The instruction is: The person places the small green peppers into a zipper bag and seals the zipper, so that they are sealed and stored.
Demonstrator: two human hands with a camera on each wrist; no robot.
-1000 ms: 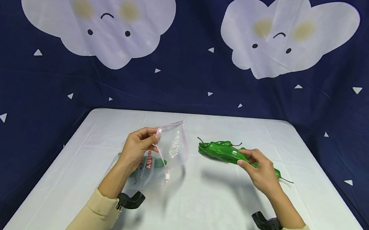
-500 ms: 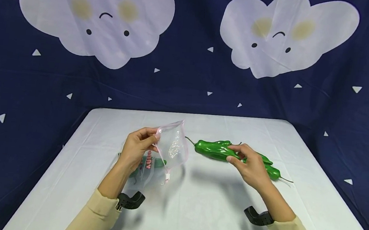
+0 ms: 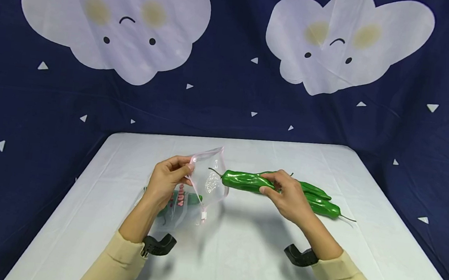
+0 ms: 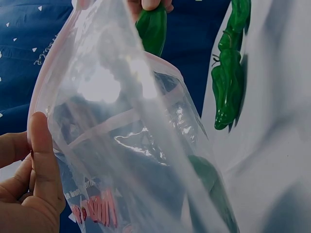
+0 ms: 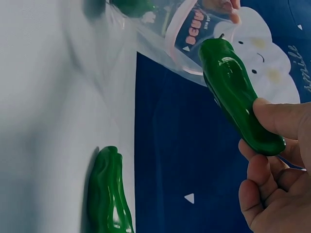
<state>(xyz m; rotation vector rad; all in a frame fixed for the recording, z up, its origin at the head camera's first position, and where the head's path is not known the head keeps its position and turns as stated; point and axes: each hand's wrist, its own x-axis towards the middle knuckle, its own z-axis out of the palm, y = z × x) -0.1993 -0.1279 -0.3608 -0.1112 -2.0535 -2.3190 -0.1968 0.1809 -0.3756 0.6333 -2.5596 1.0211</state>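
Observation:
My left hand pinches the pink-trimmed edge of a clear zip bag, whose mouth gapes toward the right. Inside the bag, a green pepper shows through the plastic; how many are in there I cannot tell. Between the thumb and fingers of my right hand is another green pepper, gripped near its tip. Its thin stem points left and overlaps the bag's mouth in the head view. The right wrist view shows this held pepper raised off the table, close to the bag's opening.
Loose green peppers lie on the white table behind and right of my right hand, partly hidden by it. A pink slider hangs at the bag's lower corner. A dark blue cloth with clouds stands behind the table.
My right hand has moved left with the held pepper, from above the loose peppers to the bag's mouth. The left hand and the bag have stayed almost still.

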